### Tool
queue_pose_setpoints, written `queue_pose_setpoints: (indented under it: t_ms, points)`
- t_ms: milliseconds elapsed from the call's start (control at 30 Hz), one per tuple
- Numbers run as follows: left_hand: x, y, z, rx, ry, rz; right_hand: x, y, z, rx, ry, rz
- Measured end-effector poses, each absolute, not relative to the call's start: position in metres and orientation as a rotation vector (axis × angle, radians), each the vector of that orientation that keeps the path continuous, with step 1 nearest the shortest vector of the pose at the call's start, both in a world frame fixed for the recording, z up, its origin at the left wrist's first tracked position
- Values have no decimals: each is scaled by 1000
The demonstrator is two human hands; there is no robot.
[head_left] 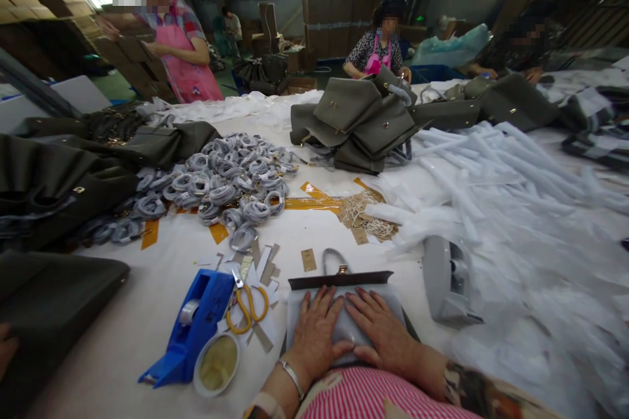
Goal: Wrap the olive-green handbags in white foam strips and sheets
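Observation:
A dark handbag [344, 280] lies in front of me, its body covered by a translucent whitish wrapping sheet [293, 317]. Its wrapped handle [334, 256] and a gold-coloured clasp stick out at the far edge. My left hand [319, 324] rests flat on the sheet with fingers spread. Beside it, my right hand [378, 324] also lies flat, fingers pointing away from me. Neither hand grips anything. A small brown tag [308, 260] lies just beyond the bag.
Left are a blue tape dispenser [196, 321], yellow-handled scissors [248, 304] and a white bowl [217, 364]. A grey tape dispenser [447, 281] and foam wrapping [531, 262] lie right. Beyond are wrapped coiled straps [236, 173] and dark bags [363, 114]. Several people work around the table.

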State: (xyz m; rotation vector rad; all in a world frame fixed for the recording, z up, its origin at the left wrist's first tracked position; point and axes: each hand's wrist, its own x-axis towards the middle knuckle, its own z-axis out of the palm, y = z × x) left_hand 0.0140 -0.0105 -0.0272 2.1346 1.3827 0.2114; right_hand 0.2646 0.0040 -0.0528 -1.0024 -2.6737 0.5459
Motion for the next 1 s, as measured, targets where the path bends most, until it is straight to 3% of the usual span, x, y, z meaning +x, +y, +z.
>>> queue_pose_setpoints:
  t_ms: [267, 600, 1000]
  points:
    - [16, -4, -13, 2127, 1380, 52, 248, 14, -25, -1081, -2304, 956]
    - [24, -5, -11, 2001, 1476, 238, 248, 9, -21, -1080, -2419, 923]
    - [25, -6, -21, 2054, 1470, 178, 252, 15, -10, -1138, -2471, 1018]
